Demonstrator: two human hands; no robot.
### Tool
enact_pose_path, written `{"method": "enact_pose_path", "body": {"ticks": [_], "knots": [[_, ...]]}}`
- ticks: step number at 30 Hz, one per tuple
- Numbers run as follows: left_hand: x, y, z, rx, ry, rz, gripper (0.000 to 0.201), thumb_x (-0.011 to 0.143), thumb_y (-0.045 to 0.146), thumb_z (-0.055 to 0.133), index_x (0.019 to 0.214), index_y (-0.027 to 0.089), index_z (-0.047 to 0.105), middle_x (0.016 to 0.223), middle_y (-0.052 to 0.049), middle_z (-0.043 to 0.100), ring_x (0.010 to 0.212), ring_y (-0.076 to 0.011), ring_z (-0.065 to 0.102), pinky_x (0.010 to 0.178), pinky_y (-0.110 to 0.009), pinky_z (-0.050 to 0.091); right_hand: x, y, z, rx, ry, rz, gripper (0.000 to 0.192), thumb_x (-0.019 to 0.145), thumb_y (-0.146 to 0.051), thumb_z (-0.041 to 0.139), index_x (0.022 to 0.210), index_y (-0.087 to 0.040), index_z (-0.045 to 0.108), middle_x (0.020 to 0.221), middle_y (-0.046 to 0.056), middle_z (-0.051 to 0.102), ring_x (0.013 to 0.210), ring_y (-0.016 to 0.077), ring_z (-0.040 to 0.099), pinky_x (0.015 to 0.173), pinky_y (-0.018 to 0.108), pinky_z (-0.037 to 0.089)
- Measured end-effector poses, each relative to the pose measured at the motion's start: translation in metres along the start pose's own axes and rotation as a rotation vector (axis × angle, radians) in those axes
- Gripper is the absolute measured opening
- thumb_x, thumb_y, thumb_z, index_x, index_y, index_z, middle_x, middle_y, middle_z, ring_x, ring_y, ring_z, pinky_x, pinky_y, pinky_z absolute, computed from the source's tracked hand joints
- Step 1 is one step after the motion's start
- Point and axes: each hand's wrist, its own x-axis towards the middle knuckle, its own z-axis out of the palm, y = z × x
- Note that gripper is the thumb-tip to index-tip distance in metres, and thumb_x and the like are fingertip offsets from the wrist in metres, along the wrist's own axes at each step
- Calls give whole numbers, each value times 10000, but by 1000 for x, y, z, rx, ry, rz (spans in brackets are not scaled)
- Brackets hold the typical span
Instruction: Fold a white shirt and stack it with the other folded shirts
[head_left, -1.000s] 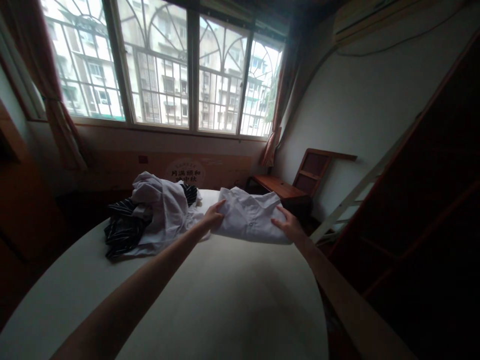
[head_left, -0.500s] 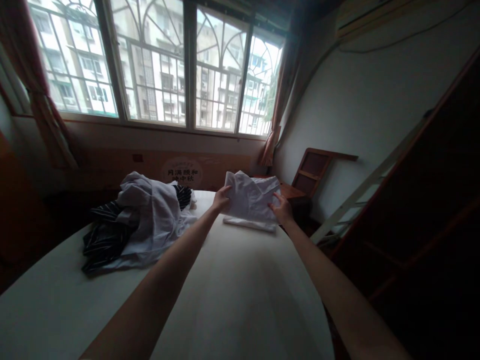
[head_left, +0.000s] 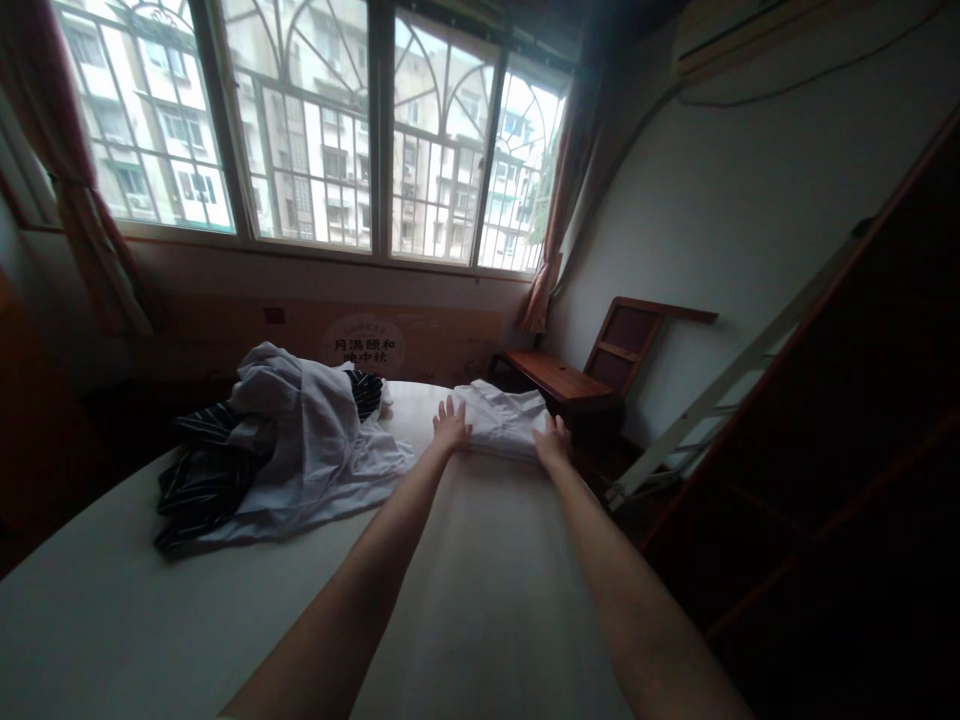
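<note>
A folded white shirt lies flat at the far right end of the white bed. My left hand rests on the shirt's left edge with fingers spread. My right hand presses on its right near corner, fingers apart too. Neither hand grips the cloth. To the left lies a loose heap of clothes, a white garment over a dark striped one.
A wooden chair stands past the bed's far right corner by the wall. A white ladder leans against dark wooden shelving on the right. Barred windows with reddish curtains run along the far wall.
The shirt was held up off the bed half a second ago. It now lies flat farther away, and both hands have let go and rest open on it.
</note>
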Motion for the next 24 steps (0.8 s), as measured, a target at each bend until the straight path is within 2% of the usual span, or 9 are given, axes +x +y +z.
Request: {"method": "enact_pose_path", "body": {"ticks": [2, 3, 5, 8, 11, 14, 19, 22, 24], "knots": [[-15, -9, 4, 81, -30, -17, 539, 780, 317, 501, 1276, 132, 401, 1440, -188, 160, 1323, -352, 59, 1012, -568, 75, -10, 0, 7, -34, -18, 35, 353, 813, -327, 425, 1111, -223, 581, 1306, 127, 414, 1172, 321, 370, 936, 524, 273], [-21, -13, 4, 139, -38, -7, 542, 801, 378, 461, 1283, 140, 394, 1442, -177, 162, 1328, -333, 49, 1020, -556, 50, -15, -1, 9, -45, -17, 44, 363, 824, -381, 406, 1084, -218, 600, 1301, 136, 417, 1184, 339, 347, 939, 562, 235], [-33, -22, -1, 265, -24, 44, 585, 816, 461, 398, 1311, 154, 359, 1451, -152, 153, 1338, -291, 23, 1040, -514, -1, -21, -4, 10, -87, 10, 55, 479, 823, -481, 378, 1125, -167, 577, 1320, 182, 382, 1222, 371, 275, 949, 602, 155], [-45, -36, -21, 381, 50, 91, 630, 816, 481, 387, 1349, 160, 294, 1461, -131, 115, 1343, -251, -16, 1048, -473, -60, -30, -11, 9, -129, 110, 14, 665, 813, -551, 346, 1262, -68, 435, 1359, 256, 282, 1262, 389, 178, 956, 615, 87], [-54, -47, -46, 429, 136, 49, 659, 807, 443, 437, 1371, 167, 237, 1468, -120, 67, 1343, -232, -49, 1050, -456, -78, -44, -22, 12, -124, 202, -109, 709, 825, -545, 317, 1331, -49, 309, 1395, 261, 194, 1287, 375, 109, 957, 619, 66], [-64, -53, -71, 400, 218, 9, 670, 799, 364, 488, 1378, 171, 211, 1471, -115, 57, 1342, -233, -57, 1051, -456, -78, -59, -37, 17, -132, 234, -230, 688, 840, -514, 305, 1356, -65, 242, 1416, 241, 154, 1299, 354, 81, 960, 615, 77], [-82, -63, -107, 238, 379, 47, 657, 767, 144, 536, 1358, 142, 248, 1473, -113, 61, 1339, -266, -14, 1050, -424, -96, -81, -67, 24, -178, 192, -384, 680, 843, -478, 331, 1372, -75, 189, 1436, 205, 128, 1310, 320, 67, 997, 564, 58], [-93, -74, -125, 189, 459, -32, 676, 749, 69, 523, 1354, 104, 224, 1468, -152, 29, 1331, -292, -44, 1037, -448, -115, -94, -83, 26, -193, 156, -448, 675, 845, -455, 344, 1373, -67, 180, 1438, 201, 128, 1314, 310, 61, 1009, 540, 55], [-100, -81, -135, 142, 518, -125, 682, 749, 81, 520, 1352, 64, 200, 1455, -202, 15, 1317, -340, -77, 1025, -502, -95, -102, -93, 28, -196, 132, -477, 650, 849, -431, 352, 1369, -72, 198, 1434, 195, 154, 1311, 303, 83, 1014, 525, 59]]}}
